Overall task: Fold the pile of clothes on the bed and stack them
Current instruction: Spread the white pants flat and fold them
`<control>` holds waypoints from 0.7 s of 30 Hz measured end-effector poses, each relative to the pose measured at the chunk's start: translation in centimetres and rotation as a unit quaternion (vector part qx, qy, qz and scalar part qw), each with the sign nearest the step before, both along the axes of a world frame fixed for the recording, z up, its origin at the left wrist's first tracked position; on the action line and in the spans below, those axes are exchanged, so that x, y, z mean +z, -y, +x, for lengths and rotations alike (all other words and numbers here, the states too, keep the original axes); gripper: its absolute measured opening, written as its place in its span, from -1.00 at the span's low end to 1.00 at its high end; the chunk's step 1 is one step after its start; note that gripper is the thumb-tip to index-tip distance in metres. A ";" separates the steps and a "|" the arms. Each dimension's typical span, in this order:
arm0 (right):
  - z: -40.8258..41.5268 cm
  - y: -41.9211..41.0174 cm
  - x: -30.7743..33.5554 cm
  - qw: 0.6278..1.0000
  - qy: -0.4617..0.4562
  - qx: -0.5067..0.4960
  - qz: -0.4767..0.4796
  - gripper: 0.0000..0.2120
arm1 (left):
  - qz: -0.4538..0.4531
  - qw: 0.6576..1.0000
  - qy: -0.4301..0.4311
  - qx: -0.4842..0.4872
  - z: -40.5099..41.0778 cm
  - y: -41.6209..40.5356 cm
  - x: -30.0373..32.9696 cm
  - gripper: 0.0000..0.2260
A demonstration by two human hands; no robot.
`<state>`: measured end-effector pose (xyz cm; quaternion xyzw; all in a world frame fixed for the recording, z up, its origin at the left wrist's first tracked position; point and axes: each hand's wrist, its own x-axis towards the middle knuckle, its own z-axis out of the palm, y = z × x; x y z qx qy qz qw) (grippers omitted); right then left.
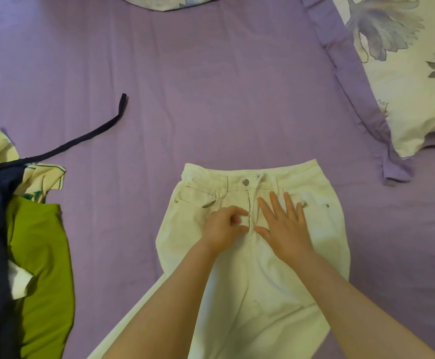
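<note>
1. Pile [17, 242] of unfolded clothes at the bed's [211, 86] left edge: a navy garment, a green one and a floral one, with a dark strap [86, 137] trailing right.
2. White jeans [252, 255] lie flat mid-bed, waistband away from the person, fly unzipped.
3. Left hand [222, 229], fingers curled, pinches the fabric beside the zipper.
4. Right hand [285, 225] lies flat on the jeans, fingers spread, just right of the zipper.
5. Floral pillow [413, 73] sits at far right.
</note>
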<state>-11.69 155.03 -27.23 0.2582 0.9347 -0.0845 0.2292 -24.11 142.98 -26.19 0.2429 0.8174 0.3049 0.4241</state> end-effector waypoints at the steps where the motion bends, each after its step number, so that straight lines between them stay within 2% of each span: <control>1: 0.5 0.7 0.2 1.000 -0.004 -0.020 -0.009 -0.33 | -0.004 1.000 -0.009 -0.008 0.4 0.3 0.0 -0.75; 4: 1.8 2.7 0.5 0.997 -0.006 -0.069 -0.045 -0.32 | -0.026 0.997 -0.055 -0.049 1.1 0.8 0.0 -0.78; 10: 1.4 3.7 0.5 0.989 -0.014 -0.127 -0.075 -0.39 | -0.016 0.996 -0.073 -0.041 1.1 0.4 -0.1 -0.83; 16: 0.6 3.3 0.4 0.987 -0.010 -0.131 -0.090 -0.37 | -0.004 0.985 -0.144 -0.097 1.1 0.1 -0.3 -0.85; 21: 0.1 3.0 0.9 0.984 -0.005 -0.140 -0.106 -0.30 | 0.015 0.990 -0.116 -0.080 1.1 -0.4 -0.5 -0.91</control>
